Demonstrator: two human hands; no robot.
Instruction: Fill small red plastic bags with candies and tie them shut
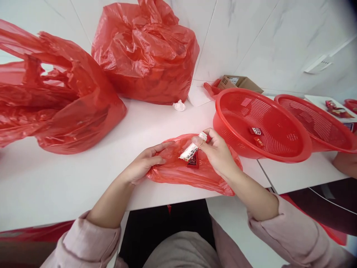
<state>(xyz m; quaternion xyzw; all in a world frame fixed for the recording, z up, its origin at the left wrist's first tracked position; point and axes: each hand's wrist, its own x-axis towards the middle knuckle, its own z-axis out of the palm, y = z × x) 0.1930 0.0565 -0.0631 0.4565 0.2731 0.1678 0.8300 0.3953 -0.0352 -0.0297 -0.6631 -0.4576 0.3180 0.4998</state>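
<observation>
My right hand (213, 149) pinches a small white packet with dark print (189, 152) above a red plastic bag (178, 176) at the table's front edge. Just under it, a dark red packet (193, 160) shows at the bag. At the bag's left side, my left hand (147, 162) grips the plastic between thumb and fingers. A red perforated basket (237, 111) stands right of my right hand, with a white-and-dark packet (256, 131) and a red packet (259, 141) inside.
Two big filled red bags, one at the left (83, 123) and one by the wall (156, 80), stand on the white table (106, 178). Crumpled white paper (179, 105) lies near them. Behind the basket is a cardboard box (245, 83). Farther right are a second basket (329, 119) and another person's arm (346, 163).
</observation>
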